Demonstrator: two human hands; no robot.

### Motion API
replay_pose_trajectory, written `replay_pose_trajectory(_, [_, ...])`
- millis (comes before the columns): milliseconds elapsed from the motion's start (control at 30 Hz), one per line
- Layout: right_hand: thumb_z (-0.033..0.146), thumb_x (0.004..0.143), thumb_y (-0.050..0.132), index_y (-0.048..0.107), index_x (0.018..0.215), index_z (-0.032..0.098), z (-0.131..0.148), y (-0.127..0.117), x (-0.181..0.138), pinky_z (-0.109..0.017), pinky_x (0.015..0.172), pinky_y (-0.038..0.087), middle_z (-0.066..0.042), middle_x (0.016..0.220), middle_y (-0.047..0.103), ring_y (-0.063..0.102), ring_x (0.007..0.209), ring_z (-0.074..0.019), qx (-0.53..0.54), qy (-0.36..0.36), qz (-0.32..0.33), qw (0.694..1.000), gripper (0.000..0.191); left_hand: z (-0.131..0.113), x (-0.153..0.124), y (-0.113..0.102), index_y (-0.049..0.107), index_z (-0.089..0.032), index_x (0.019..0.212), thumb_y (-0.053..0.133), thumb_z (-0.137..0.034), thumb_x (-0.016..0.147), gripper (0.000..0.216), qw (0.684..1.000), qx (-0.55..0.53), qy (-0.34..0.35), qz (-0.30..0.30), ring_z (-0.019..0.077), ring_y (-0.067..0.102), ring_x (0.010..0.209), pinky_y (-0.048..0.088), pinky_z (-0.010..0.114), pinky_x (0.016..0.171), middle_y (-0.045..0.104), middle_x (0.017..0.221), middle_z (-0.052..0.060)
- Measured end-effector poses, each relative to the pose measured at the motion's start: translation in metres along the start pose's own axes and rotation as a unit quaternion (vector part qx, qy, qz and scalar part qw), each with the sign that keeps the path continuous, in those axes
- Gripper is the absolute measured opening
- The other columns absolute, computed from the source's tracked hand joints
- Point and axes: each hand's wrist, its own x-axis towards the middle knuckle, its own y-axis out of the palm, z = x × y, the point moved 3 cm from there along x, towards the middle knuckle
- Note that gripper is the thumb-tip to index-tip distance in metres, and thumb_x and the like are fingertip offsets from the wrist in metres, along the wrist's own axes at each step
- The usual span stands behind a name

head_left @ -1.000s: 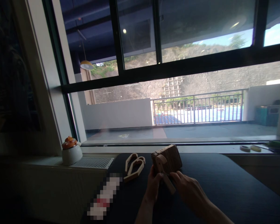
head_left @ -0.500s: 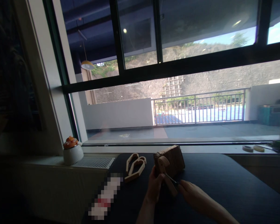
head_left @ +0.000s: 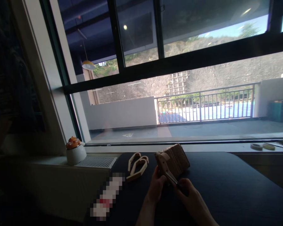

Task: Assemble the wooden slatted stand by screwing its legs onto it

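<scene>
My left hand is closed round the lower part of a pale curved wooden piece, which has small dark holes. Behind that piece, close against it, a brown layered block stands tilted on the dark table. A screwdriver with a metal shaft and dark handle is in the grip of my right hand. Its tip meets the face of the wooden piece, just above my left thumb. Left of my hands, two similar wooden loops lie overlapping on the table.
The black table reaches to the window sill. A white pot with an orange lid stands on the vented ledge at left. Two tape rolls lie on the sill at right. A blurred-out strip lies along the table's left edge.
My right hand has shifted its grip, with the palm turned and more of the screwdriver handle showing. The wooden piece and block have tilted slightly, and my left hand keeps its hold.
</scene>
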Motion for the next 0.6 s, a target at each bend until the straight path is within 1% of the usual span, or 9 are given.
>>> replay_pose_trajectory(67, [0.045, 0.08, 0.052, 0.055, 0.101, 0.02, 0.0011, -0.0022, -0.0007, -0.03, 0.073, 0.048, -0.006, 0.09, 0.068, 0.065, 0.085, -0.0232, 0.008, -0.008, -0.01, 1.0, 0.032, 0.0, -0.0005, 0.0002, 0.059, -0.018, 0.111, 0.058, -0.008, 0.063, 0.049, 1.0, 0.005, 0.002, 0.004, 0.0144, 0.055, 0.075, 0.043, 0.024, 0.066, 0.063, 0.09, 0.004])
replay_pose_trajectory(133, [0.042, 0.081, 0.051, 0.056, 0.103, 0.02, 0.0027, -0.0036, -0.0008, -0.03, 0.075, 0.048, -0.006, 0.092, 0.068, 0.065, 0.088, -0.0235, 0.017, -0.016, -0.005, 1.0, 0.032, 0.0002, -0.0009, -0.0005, 0.057, -0.018, 0.114, 0.058, -0.009, 0.065, 0.05, 1.0, 0.016, 0.003, 0.0, 0.0155, 0.056, 0.078, 0.044, 0.026, 0.069, 0.064, 0.093, 0.005])
replay_pose_trajectory(233, [0.038, 0.083, 0.05, 0.057, 0.104, 0.019, 0.0054, -0.0034, -0.0013, -0.031, 0.08, 0.048, -0.008, 0.099, 0.068, 0.064, 0.093, -0.0231, 0.033, -0.036, 0.012, 0.999, 0.029, 0.0006, -0.0013, -0.0023, 0.059, -0.018, 0.114, 0.057, -0.011, 0.068, 0.046, 0.999, 0.036, 0.01, -0.011, 0.0172, 0.057, 0.082, 0.045, 0.027, 0.073, 0.064, 0.097, 0.006])
replay_pose_trajectory(367, [0.034, 0.082, 0.051, 0.058, 0.107, 0.018, 0.0072, -0.0034, -0.0027, -0.031, 0.081, 0.048, -0.008, 0.1, 0.068, 0.064, 0.094, -0.0237, 0.044, -0.049, 0.01, 0.998, 0.03, 0.0019, -0.0009, -0.0043, 0.06, -0.016, 0.113, 0.057, -0.012, 0.068, 0.045, 0.998, 0.05, 0.02, -0.028, 0.0197, 0.059, 0.088, 0.046, 0.027, 0.076, 0.065, 0.103, 0.008])
replay_pose_trajectory(533, [0.033, 0.082, 0.052, 0.058, 0.109, 0.017, 0.0079, -0.0031, -0.003, -0.031, 0.081, 0.049, -0.008, 0.1, 0.068, 0.064, 0.094, -0.0229, 0.062, -0.057, 0.016, 0.996, 0.032, 0.0034, 0.0008, -0.0038, 0.062, -0.014, 0.108, 0.056, -0.013, 0.068, 0.04, 0.996, 0.08, 0.022, -0.042, 0.0184, 0.059, 0.082, 0.046, 0.027, 0.073, 0.066, 0.093, 0.006])
replay_pose_trajectory(600, [0.033, 0.082, 0.052, 0.058, 0.109, 0.016, 0.007, -0.0027, -0.0029, -0.031, 0.082, 0.049, -0.008, 0.102, 0.068, 0.064, 0.095, -0.0228, 0.067, -0.06, 0.017, 0.996, 0.032, 0.0027, 0.0011, -0.0032, 0.062, -0.014, 0.107, 0.056, -0.013, 0.069, 0.039, 0.995, 0.09, 0.027, -0.043, 0.0187, 0.059, 0.084, 0.046, 0.027, 0.074, 0.066, 0.096, 0.007])
